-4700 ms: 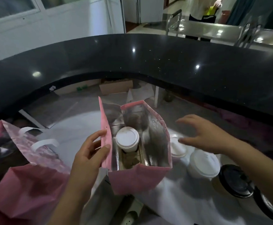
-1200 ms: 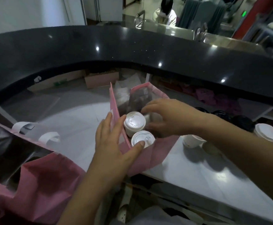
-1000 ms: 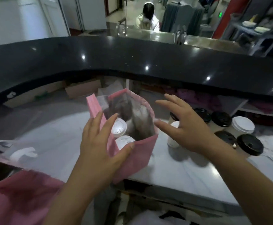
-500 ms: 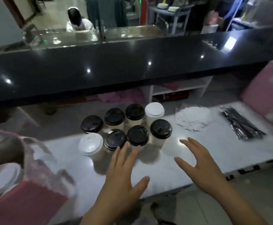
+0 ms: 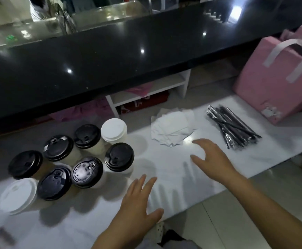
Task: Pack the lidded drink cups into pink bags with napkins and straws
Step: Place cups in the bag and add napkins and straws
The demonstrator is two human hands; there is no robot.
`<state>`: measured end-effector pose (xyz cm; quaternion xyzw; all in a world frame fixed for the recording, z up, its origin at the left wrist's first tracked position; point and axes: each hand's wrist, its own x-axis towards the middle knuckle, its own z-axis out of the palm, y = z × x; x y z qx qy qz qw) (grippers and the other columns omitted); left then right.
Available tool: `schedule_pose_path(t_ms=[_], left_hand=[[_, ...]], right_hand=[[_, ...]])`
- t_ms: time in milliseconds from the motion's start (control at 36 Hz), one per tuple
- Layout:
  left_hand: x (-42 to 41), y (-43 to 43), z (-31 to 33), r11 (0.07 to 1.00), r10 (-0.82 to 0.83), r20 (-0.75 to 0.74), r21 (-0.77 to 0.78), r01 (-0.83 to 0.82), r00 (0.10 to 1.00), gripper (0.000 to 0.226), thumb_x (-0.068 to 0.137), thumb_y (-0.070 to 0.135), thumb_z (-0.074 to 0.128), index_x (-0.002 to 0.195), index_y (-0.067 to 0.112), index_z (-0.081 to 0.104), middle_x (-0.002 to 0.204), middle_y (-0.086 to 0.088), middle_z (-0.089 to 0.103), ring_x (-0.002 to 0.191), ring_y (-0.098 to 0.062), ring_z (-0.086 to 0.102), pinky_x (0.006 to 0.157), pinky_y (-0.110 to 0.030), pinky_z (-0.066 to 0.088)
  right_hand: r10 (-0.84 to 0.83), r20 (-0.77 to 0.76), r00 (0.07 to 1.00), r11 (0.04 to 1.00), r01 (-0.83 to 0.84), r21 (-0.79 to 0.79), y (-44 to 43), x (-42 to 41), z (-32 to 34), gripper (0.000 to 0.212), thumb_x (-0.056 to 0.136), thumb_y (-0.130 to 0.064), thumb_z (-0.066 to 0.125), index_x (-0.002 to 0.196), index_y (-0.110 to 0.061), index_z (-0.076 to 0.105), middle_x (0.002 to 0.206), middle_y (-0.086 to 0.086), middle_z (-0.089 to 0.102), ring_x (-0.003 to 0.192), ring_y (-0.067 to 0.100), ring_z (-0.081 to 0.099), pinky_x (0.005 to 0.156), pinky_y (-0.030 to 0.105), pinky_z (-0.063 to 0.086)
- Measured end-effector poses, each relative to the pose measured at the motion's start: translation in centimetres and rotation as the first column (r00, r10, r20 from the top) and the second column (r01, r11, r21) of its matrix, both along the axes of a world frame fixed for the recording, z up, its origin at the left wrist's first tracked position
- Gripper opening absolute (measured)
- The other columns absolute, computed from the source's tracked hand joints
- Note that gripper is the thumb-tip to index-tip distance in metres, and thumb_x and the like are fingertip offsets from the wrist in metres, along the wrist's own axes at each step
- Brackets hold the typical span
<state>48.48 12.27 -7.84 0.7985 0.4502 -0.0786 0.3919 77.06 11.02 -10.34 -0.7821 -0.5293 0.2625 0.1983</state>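
Observation:
Several lidded cups stand clustered at the left of the white counter, most with black lids, two with white lids. A loose pile of white napkins lies right of them, and a bundle of black wrapped straws lies further right. A pink bag with white handles stands at the far right. My left hand hovers open over the counter's near edge, right of the cups. My right hand is open, fingers spread, just below the napkins. Neither hand holds anything.
A raised black glossy counter runs along the back. Beneath it sits a white shelf with pink and red items. The white counter's near edge drops off to a tiled floor at the lower right.
My view has swung right, away from the bag with two cups, which is out of sight. Both hands left that bag and now hover open, the right one nearer the napkins.

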Motion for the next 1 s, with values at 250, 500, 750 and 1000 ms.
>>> schedule_pose_path(t_ms=[250, 500, 750, 1000], left_hand=[[1.4, 0.6, -0.6, 1.0, -0.01, -0.112, 0.0, 0.01, 0.994, 0.081, 0.093, 0.05, 0.054, 0.154, 0.045, 0.001, 0.164, 0.014, -0.013, 0.152, -0.015, -0.012, 0.12, -0.035, 0.007], [0.4, -0.1, -1.2, 0.999, 0.013, -0.089, -0.049, -0.018, 0.996, 0.083, 0.091, 0.049, 0.055, 0.154, 0.045, 0.001, 0.164, 0.014, -0.011, 0.151, -0.012, -0.011, 0.123, -0.036, 0.008], [0.2, 1.8, -0.9, 0.997, 0.011, 0.074, -0.078, -0.005, 0.997, 0.078, 0.094, 0.046, 0.055, 0.155, 0.044, 0.006, 0.165, 0.014, -0.006, 0.151, -0.01, -0.009, 0.123, -0.036, 0.008], [2.1, 5.7, -2.2, 0.997, 0.024, 0.281, -0.073, -0.004, 0.959, 0.07, 0.093, 0.037, 0.058, 0.154, 0.034, 0.024, 0.159, 0.012, 0.024, 0.148, -0.012, 0.018, 0.121, -0.034, 0.02]], right_hand=[[0.321, 0.403, 0.857, 0.942, -0.331, -0.049, 12.2, 1.4, -3.0, 0.052, 0.09, -0.017, 0.057, 0.141, -0.021, 0.049, 0.149, 0.004, 0.046, 0.138, 0.026, 0.04, 0.111, 0.043, 0.027], [0.376, 0.661, 0.649, 0.911, -0.39, -0.135, 14.1, 1.3, -5.1, 0.025, 0.063, -0.008, 0.078, 0.058, -0.019, 0.056, 0.058, -0.003, 0.058, 0.051, 0.023, 0.058, 0.072, 0.032, 0.043], [0.064, 0.457, 0.887, 0.955, -0.187, 0.229, 10.0, 0.2, -1.3, 0.03, 0.092, -0.022, 0.047, 0.086, -0.009, 0.073, 0.082, 0.005, 0.074, 0.076, 0.032, 0.068, 0.078, 0.038, 0.049], [-0.376, -0.144, 0.915, 0.889, 0.4, 0.223, 0.5, -3.4, 3.5, 0.029, 0.094, -0.016, 0.062, 0.065, -0.02, 0.062, 0.058, -0.008, 0.052, 0.059, 0.006, 0.046, 0.06, 0.027, 0.037]])
